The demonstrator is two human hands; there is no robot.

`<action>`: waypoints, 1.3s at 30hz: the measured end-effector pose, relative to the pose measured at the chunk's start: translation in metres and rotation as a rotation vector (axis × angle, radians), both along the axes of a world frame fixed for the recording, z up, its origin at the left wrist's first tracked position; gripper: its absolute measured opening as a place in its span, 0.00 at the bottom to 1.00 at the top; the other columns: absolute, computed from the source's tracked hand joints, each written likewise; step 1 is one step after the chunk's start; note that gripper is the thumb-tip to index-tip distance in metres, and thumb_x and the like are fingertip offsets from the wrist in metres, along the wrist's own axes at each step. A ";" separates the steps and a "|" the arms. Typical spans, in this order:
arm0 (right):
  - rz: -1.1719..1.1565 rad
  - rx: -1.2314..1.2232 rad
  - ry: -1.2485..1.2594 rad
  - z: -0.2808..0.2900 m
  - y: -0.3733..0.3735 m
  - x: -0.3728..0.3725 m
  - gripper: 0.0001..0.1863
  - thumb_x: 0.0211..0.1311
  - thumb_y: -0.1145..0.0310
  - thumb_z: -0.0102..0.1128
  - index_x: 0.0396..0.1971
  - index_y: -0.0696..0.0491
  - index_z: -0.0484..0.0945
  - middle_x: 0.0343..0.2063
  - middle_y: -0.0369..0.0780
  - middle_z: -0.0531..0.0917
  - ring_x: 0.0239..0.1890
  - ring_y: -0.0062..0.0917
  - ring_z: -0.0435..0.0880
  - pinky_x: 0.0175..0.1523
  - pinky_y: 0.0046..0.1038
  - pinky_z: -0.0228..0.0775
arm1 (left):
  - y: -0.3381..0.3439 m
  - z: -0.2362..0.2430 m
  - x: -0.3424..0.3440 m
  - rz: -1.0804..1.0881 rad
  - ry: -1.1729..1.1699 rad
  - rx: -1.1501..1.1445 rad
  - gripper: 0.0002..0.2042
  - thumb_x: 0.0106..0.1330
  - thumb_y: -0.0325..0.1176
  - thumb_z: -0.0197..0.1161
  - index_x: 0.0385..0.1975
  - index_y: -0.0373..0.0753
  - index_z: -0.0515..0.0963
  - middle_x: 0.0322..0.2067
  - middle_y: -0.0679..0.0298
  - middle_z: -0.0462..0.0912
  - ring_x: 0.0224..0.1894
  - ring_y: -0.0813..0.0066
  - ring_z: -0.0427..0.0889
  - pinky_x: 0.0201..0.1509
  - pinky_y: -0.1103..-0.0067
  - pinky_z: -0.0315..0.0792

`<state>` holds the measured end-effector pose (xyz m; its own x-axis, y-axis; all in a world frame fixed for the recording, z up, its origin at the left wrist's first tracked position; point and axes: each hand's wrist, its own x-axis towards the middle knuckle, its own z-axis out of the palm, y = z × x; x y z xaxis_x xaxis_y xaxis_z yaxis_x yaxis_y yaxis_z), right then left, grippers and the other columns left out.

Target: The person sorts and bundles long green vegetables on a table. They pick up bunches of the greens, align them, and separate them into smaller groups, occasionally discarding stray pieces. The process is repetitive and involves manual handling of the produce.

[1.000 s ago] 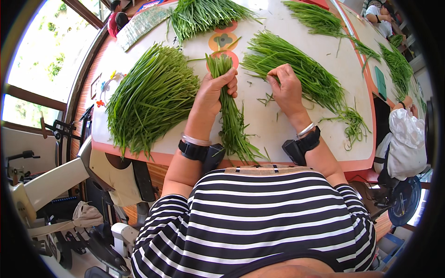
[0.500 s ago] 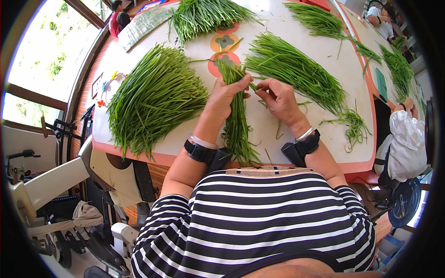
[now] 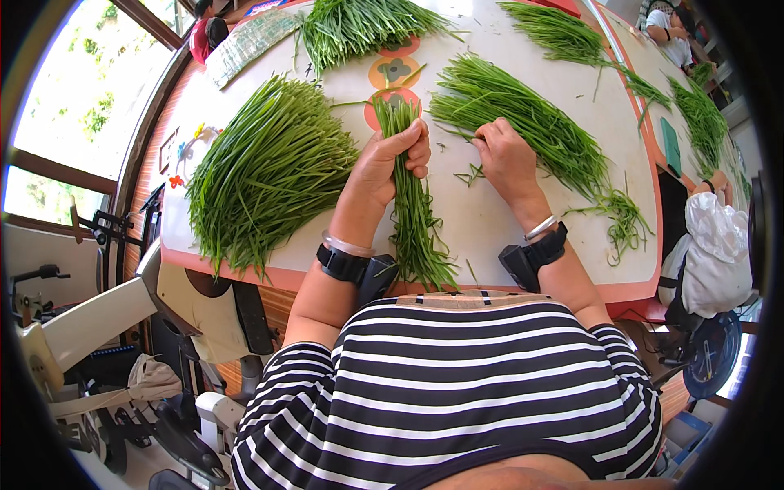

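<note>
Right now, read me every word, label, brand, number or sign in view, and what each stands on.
Nothing reads clearly enough to quote.
White flat tabletop: dark mark, too small to read.
Blue panel, top edge: too small and blurred.
Silvery green sheet: pattern too blurred to call lettering.
Bundle of thin green stalks in the left hand: no lettering visible.

Left fingers (image 3: 420,153) hide the green bunch (image 3: 415,224) — partly.

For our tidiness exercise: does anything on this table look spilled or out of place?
Yes: at the near end of the aligned green pile by the right hand, a leaf tangle curls every way; small scraps litter the tabletop.
</note>
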<state>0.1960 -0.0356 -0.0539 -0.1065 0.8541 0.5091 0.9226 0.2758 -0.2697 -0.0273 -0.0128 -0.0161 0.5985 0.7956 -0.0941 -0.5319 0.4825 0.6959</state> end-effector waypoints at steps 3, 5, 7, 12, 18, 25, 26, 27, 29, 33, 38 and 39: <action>0.008 0.059 0.036 -0.004 0.003 0.002 0.03 0.57 0.71 0.61 0.29 0.53 0.78 0.29 0.38 0.78 0.29 0.34 0.78 0.32 0.32 0.70 | -0.001 -0.004 0.005 0.039 0.102 0.030 0.08 0.67 0.36 0.61 0.33 0.39 0.72 0.18 0.72 0.66 0.19 0.83 0.64 0.25 0.83 0.63; 0.086 0.190 0.178 -0.003 0.004 0.003 0.03 0.56 0.73 0.63 0.29 0.54 0.77 0.29 0.37 0.77 0.26 0.30 0.76 0.29 0.30 0.69 | -0.004 -0.007 0.011 0.078 0.210 0.055 0.08 0.68 0.35 0.60 0.36 0.37 0.73 0.18 0.72 0.65 0.19 0.84 0.63 0.25 0.84 0.63; 0.132 0.202 0.331 0.008 0.001 -0.002 0.04 0.55 0.74 0.64 0.29 0.54 0.77 0.28 0.36 0.77 0.24 0.25 0.74 0.27 0.26 0.67 | -0.004 -0.010 0.017 0.111 0.238 0.068 0.09 0.67 0.34 0.61 0.40 0.36 0.75 0.17 0.73 0.64 0.19 0.84 0.64 0.25 0.83 0.64; 0.339 0.066 0.685 0.029 -0.016 -0.026 0.05 0.57 0.75 0.65 0.30 0.56 0.77 0.25 0.35 0.77 0.19 0.17 0.68 0.25 0.20 0.62 | -0.009 -0.009 0.024 0.133 0.259 0.100 0.10 0.63 0.33 0.65 0.41 0.37 0.78 0.17 0.74 0.67 0.18 0.85 0.65 0.23 0.83 0.66; 0.202 0.268 0.377 0.020 -0.008 -0.012 0.05 0.59 0.72 0.64 0.32 0.55 0.78 0.25 0.36 0.76 0.20 0.19 0.70 0.26 0.21 0.64 | -0.006 -0.006 0.015 0.170 0.209 0.139 0.09 0.66 0.35 0.61 0.40 0.37 0.77 0.31 0.61 0.79 0.35 0.70 0.80 0.39 0.74 0.76; -0.051 0.147 0.118 0.026 -0.008 -0.006 0.07 0.56 0.69 0.63 0.33 0.53 0.78 0.33 0.37 0.77 0.35 0.33 0.78 0.36 0.32 0.71 | 0.002 -0.008 -0.004 0.022 -0.136 0.092 0.08 0.67 0.33 0.58 0.41 0.37 0.74 0.37 0.57 0.79 0.45 0.59 0.79 0.52 0.65 0.74; -0.064 0.100 0.111 0.027 -0.008 -0.005 0.06 0.55 0.70 0.63 0.32 0.53 0.78 0.33 0.37 0.77 0.35 0.33 0.78 0.36 0.32 0.72 | 0.001 -0.006 -0.004 0.006 -0.133 0.070 0.08 0.66 0.33 0.59 0.41 0.37 0.74 0.35 0.58 0.79 0.44 0.61 0.79 0.51 0.66 0.74; -0.076 0.053 0.103 0.027 -0.009 -0.005 0.06 0.55 0.70 0.63 0.32 0.54 0.78 0.33 0.37 0.77 0.35 0.33 0.78 0.36 0.32 0.72 | -0.002 -0.004 -0.001 -0.006 -0.177 0.026 0.09 0.66 0.33 0.60 0.41 0.38 0.73 0.30 0.61 0.77 0.37 0.65 0.78 0.44 0.71 0.74; -0.063 0.052 0.119 0.027 -0.009 -0.004 0.05 0.55 0.71 0.63 0.31 0.54 0.77 0.32 0.38 0.77 0.35 0.33 0.78 0.36 0.32 0.72 | 0.000 -0.006 0.000 -0.012 -0.147 0.093 0.09 0.66 0.33 0.60 0.41 0.39 0.73 0.29 0.62 0.76 0.34 0.68 0.76 0.41 0.74 0.73; 0.043 0.233 0.159 0.012 -0.001 0.005 0.04 0.55 0.73 0.62 0.30 0.54 0.77 0.30 0.37 0.78 0.30 0.33 0.78 0.34 0.30 0.71 | -0.003 0.000 0.006 0.076 -0.026 0.023 0.08 0.65 0.31 0.61 0.40 0.38 0.74 0.28 0.61 0.78 0.30 0.68 0.79 0.36 0.74 0.76; 0.102 0.191 0.289 0.017 -0.007 0.000 0.05 0.55 0.74 0.63 0.30 0.55 0.76 0.27 0.39 0.79 0.26 0.31 0.77 0.31 0.26 0.69 | -0.002 -0.010 0.015 0.082 0.063 -0.019 0.08 0.64 0.31 0.63 0.38 0.36 0.74 0.24 0.64 0.77 0.26 0.72 0.78 0.31 0.76 0.75; 0.139 0.184 0.331 0.024 -0.011 -0.005 0.05 0.55 0.75 0.63 0.30 0.55 0.76 0.27 0.39 0.79 0.26 0.31 0.77 0.30 0.26 0.69 | -0.001 -0.013 0.017 0.082 0.082 -0.008 0.08 0.64 0.31 0.64 0.38 0.36 0.74 0.23 0.66 0.76 0.24 0.75 0.77 0.30 0.77 0.74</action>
<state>0.1914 -0.0465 -0.0297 -0.0191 0.7344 0.6784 0.7444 0.4634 -0.4808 -0.0105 -0.0142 -0.0291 0.5212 0.8407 -0.1468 -0.5115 0.4454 0.7348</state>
